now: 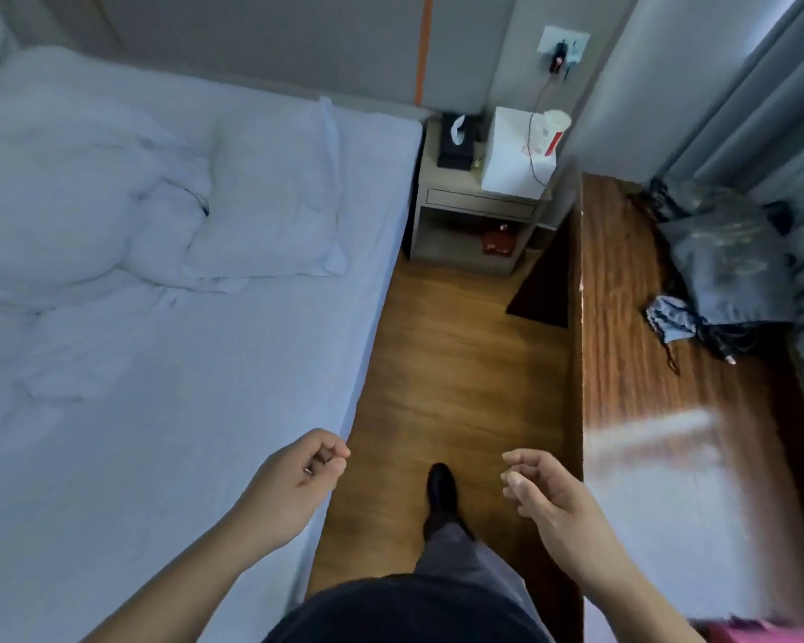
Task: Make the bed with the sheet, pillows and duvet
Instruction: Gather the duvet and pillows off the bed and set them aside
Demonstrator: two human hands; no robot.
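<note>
Nearest in, both hands hang low and hold nothing: the left hand [298, 471] over the bed's near edge, fingers [330, 457] loosely curled, and the right hand [544, 489] over the floor beside the wooden tabletop [632, 364], fingers relaxed too. The sheet [205, 410] lies flat across the mattress. The pillow [275, 187] sits ahead and left, up by the headboard, long axis running along the bed; the crumpled duvet [66, 187] is heaped just beyond it, farther left. The left hand looks nearer to both, so I'd expect it to lead.
</note>
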